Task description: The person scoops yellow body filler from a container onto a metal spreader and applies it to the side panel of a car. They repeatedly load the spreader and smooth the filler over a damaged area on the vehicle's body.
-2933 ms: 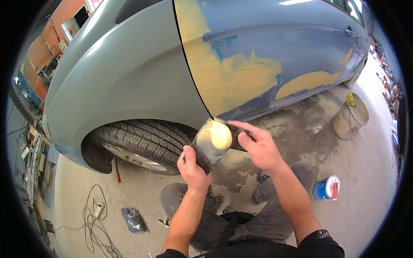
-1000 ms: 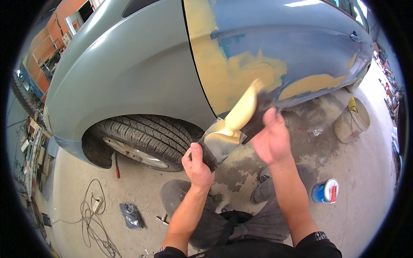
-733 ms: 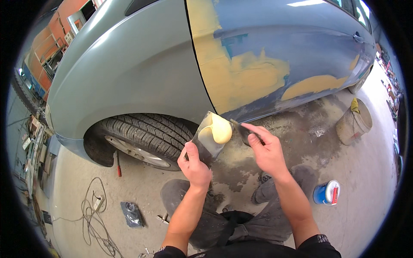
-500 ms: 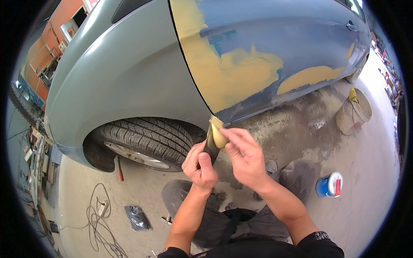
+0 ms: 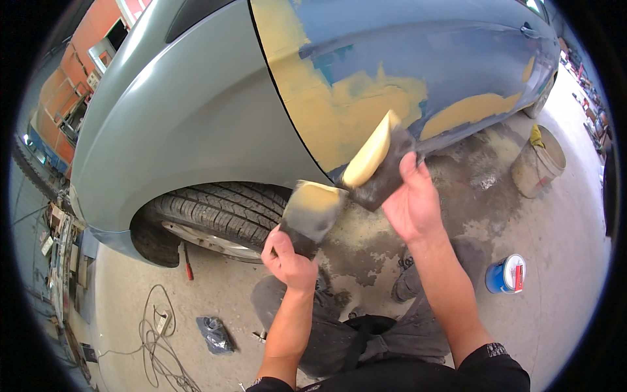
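Note:
My left hand point(image 5: 290, 264) is closed on a metal filler spreader point(image 5: 312, 215) with a thin smear of yellow paste along its upper edge. Just up and to the right, my right hand point(image 5: 415, 202) grips a second, darker spreader point(image 5: 385, 179), tilted, with a thick curved mound of yellow paste point(image 5: 367, 154) along its edge. Behind them the car's blue-grey door point(image 5: 444, 59) bears patches of dried yellow filler point(image 5: 300, 111). The grey fender point(image 5: 163, 111) and the front tyre point(image 5: 219, 212) are at the left.
A bucket with a yellow rag point(image 5: 535, 173) stands at the right, above a blue can point(image 5: 499, 277). Coiled cable point(image 5: 160, 346), a dark plastic bag point(image 5: 212, 333) and a red-handled tool point(image 5: 189, 268) lie on the concrete floor at left. Cluttered racks point(image 5: 72, 274) line the far left.
Since half a second ago the two spreaders have drawn apart. The right one has risen rightward and now carries the paste mound; the left one is turned flatter, showing only a smear.

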Available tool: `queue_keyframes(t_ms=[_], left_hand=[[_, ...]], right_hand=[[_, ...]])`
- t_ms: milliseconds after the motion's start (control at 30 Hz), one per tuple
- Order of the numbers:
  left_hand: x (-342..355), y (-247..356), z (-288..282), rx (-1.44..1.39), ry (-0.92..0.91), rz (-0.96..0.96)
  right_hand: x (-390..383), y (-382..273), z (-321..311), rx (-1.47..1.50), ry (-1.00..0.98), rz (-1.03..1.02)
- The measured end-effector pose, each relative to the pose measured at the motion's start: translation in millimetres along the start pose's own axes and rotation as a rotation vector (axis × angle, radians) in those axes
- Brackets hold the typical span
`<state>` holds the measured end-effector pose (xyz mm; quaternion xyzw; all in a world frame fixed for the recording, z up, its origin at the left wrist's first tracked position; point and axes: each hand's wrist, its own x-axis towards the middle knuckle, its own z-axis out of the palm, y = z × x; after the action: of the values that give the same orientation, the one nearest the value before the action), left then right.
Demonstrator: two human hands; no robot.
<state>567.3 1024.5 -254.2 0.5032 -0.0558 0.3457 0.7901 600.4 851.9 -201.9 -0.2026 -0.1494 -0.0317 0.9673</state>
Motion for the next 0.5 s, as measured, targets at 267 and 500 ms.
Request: queue_keyframes(t_ms=[267, 500], left_hand=[[3, 4, 8, -0.130, 0.023, -0.281], [-7, -8, 7, 0.327, -0.033, 0.143]], right_hand=[[-21, 3, -7, -1.242, -0.179, 0.204], [-33, 14, 2, -0.944, 0.104, 0.105]])
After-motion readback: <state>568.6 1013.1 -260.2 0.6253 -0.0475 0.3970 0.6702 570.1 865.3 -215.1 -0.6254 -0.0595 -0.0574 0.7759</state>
